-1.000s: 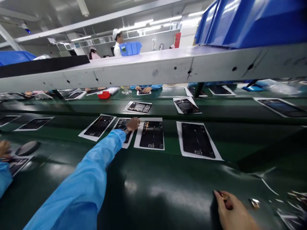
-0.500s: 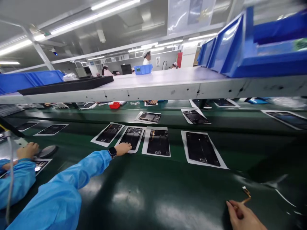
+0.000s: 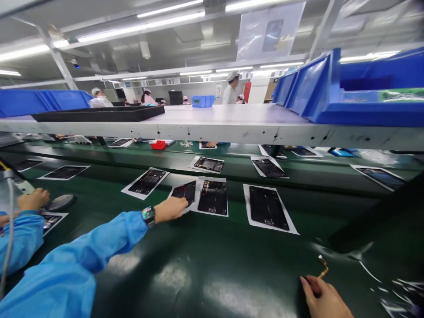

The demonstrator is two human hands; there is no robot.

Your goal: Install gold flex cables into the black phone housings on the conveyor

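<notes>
My left hand (image 3: 170, 208), with a watch on the wrist and a blue sleeve, grips the lower edge of a black tablet housing (image 3: 186, 191) that is tilted up over its white sheet. My fingertips are partly hidden by the hand. Close on its right lies another tablet housing (image 3: 213, 197) with orange flex strips, flat on white paper. At the lower right, my right hand (image 3: 326, 297) pinches a thin orange flex cable (image 3: 323, 267) above the green bench, its small connector end sticking up.
More housings on paper lie left (image 3: 147, 182) and right (image 3: 268, 207). A co-worker's hand (image 3: 35, 199) works at the far left near a grey disc (image 3: 61, 202). Overhead, a white shelf (image 3: 218, 115) carries blue bins (image 3: 314, 95) and a black tray (image 3: 102, 114). A dark post (image 3: 374, 216) stands right.
My left hand has taken hold of the tablet housing and tilted it up from its flat position. The right hand still pinches the flex cable. The camera view has shifted a little.
</notes>
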